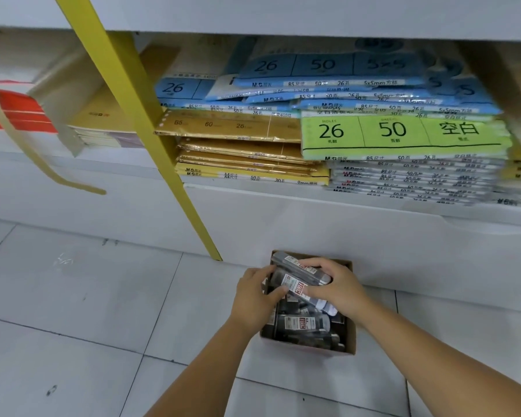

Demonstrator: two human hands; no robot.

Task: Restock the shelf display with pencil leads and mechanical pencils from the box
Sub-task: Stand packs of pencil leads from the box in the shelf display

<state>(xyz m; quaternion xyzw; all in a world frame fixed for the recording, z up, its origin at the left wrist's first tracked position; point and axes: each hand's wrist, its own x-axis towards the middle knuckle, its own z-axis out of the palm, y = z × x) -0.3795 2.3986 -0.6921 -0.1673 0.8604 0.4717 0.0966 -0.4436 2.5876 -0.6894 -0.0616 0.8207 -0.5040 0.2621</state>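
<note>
I'm gripping stacked pencil-lead packs over the cardboard box on the near floor, left hand and right hand fingers curling round them; the slick packs may be sliding apart and spilling.

so: small open cardboard box on the grey tiled floor, right by the base of the white shelf unit, just right of the foot of the slanted yellow strip. clear plastic lead packs inside. stacked paper refill packs on the shelf behind.
</note>
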